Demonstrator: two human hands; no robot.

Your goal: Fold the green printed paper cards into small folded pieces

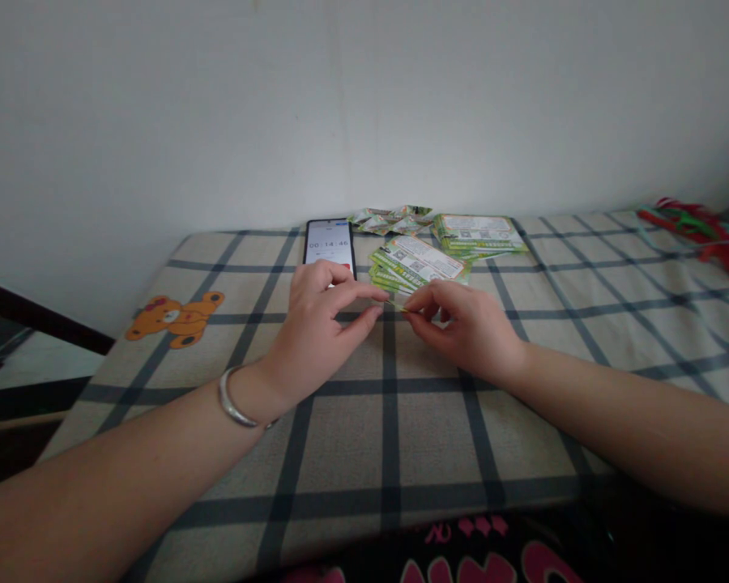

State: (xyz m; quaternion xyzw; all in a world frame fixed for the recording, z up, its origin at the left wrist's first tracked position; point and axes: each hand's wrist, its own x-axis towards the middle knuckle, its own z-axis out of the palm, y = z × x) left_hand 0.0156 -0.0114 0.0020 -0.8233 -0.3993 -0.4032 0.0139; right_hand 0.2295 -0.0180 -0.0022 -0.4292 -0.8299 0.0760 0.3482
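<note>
A thin green piece of card (pixel 396 305), seen almost edge-on, spans the gap between my two hands. My left hand (pixel 331 312), with a silver bangle at its wrist, has thumb and forefinger closed at the card's left end. At the right end, the fingertips of my right hand (pixel 462 324) pinch it. Just behind lies a fanned pile of green-and-white printed cards (pixel 419 261). A second stack of such cards (pixel 479 231) is farther back to the right. Several folded green-and-white pieces (pixel 392 220) sit near the wall.
A phone (pixel 329 243) showing a timer lies behind my left hand. The checked tablecloth (pixel 352 437) bears an orange bear picture (pixel 176 318) at left. A red and green bundle (pixel 705 235) lies at far right. The white wall (pixel 364 105) borders the table's back.
</note>
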